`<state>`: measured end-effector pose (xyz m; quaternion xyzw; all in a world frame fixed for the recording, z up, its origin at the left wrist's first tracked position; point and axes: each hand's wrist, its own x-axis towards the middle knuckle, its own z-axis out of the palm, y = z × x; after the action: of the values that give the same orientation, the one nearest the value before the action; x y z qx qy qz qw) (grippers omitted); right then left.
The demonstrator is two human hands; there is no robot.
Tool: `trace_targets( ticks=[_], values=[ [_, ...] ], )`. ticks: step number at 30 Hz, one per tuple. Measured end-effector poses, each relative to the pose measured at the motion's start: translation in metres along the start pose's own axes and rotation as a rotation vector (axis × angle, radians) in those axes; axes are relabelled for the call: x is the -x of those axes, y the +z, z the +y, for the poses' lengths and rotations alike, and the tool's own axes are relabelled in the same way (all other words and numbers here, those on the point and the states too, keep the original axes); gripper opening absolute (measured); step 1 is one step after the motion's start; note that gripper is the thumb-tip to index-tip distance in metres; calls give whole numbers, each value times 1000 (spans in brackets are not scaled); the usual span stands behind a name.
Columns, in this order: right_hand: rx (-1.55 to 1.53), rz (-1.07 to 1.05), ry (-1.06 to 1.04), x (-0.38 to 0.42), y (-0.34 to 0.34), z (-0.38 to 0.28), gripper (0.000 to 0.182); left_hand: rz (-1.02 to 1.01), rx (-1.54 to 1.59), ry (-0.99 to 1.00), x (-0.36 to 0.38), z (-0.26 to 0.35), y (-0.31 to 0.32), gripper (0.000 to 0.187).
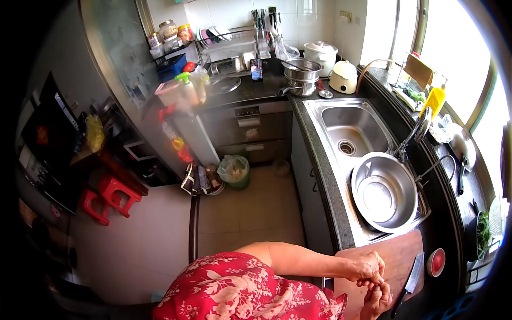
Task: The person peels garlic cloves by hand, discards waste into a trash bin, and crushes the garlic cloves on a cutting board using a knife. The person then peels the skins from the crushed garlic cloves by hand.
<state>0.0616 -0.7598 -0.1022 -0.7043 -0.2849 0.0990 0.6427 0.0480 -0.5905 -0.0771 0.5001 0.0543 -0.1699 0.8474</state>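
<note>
My left hand is closed, its fingers pinched together above the wooden cutting board. Right below it in the view, my right hand is also closed, its fingertips meeting those of the left. Whatever lies between the fingers is too small or too hidden to make out. A kitchen knife with a dark handle rests on the board beside my right hand. Past the board's edge stands a small bowl with something red inside.
A large steel basin sits in the near bowl of the double sink. A steel pot, a cream kettle and a white cooker stand in the corner. A lined bin is on the floor.
</note>
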Motion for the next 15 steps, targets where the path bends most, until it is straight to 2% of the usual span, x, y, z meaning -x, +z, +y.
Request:
trace_targets(
  ticks=[3,5,9,12,14,15],
  values=[
    [-20,98,103,-7,18,-19,26,-11,18,10,1,4,-5,14],
    [-170,283,346,-10,28,-27,22,-9,24,21,2,5,-9,14],
    [-348,302,460,-17,29,-17,19,-14,20,37,0,4,-19,15],
    [-514,181,493,-20,30,-9,16,8,18,34,-1,5,-28,16],
    [213,100,-111,-23,39,-16,15,18,25,31,0,9,-31,17],
    [214,100,-110,-23,39,-17,15,16,6,16,1,12,-33,17]
  ],
)
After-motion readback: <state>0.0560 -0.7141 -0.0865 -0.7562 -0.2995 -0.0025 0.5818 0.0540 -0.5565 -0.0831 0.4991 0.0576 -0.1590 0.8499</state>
